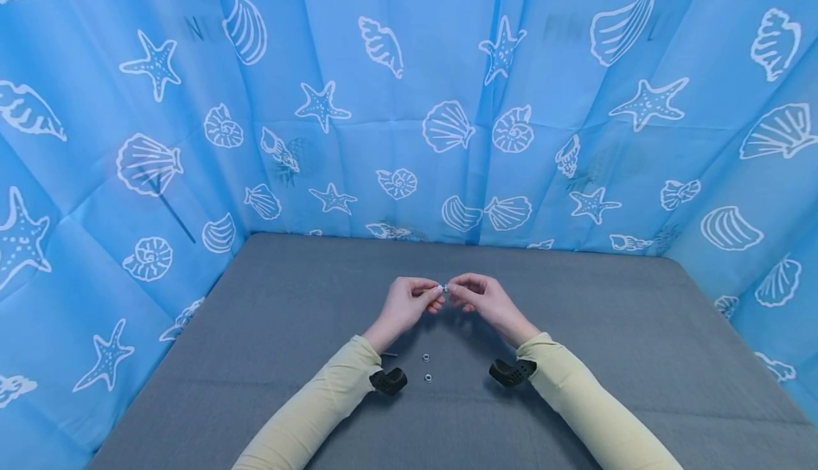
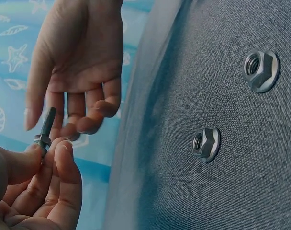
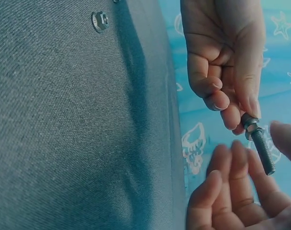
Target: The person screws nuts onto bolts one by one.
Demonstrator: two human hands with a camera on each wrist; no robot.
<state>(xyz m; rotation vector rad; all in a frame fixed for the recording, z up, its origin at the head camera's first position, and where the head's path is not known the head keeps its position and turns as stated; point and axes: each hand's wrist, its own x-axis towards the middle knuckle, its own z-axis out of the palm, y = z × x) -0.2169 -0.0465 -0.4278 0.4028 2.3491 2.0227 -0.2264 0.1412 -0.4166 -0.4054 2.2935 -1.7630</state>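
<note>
My left hand [image 1: 406,302] pinches a metal bolt [image 3: 264,152] by its head end, between thumb and fingers. A nut [image 3: 251,130] sits on the bolt close to the head, and the threaded shank points toward my right hand [image 1: 487,302]. Around the free end of the shank, the right thumb and fingers stand apart in a loose curve, with gaps showing in both wrist views. Two flanged nuts lie on the grey cloth nearer my body, one [image 2: 206,144] a little farther out than the other [image 2: 261,71].
A thin dark rod-like piece [image 1: 389,354] lies on the grey table [image 1: 307,292] beside the left sleeve, partly hidden by it. Black wrist devices [image 1: 511,373] hang under both forearms. A blue curtain [image 1: 396,86] with white shells and starfish encloses the table's back and sides.
</note>
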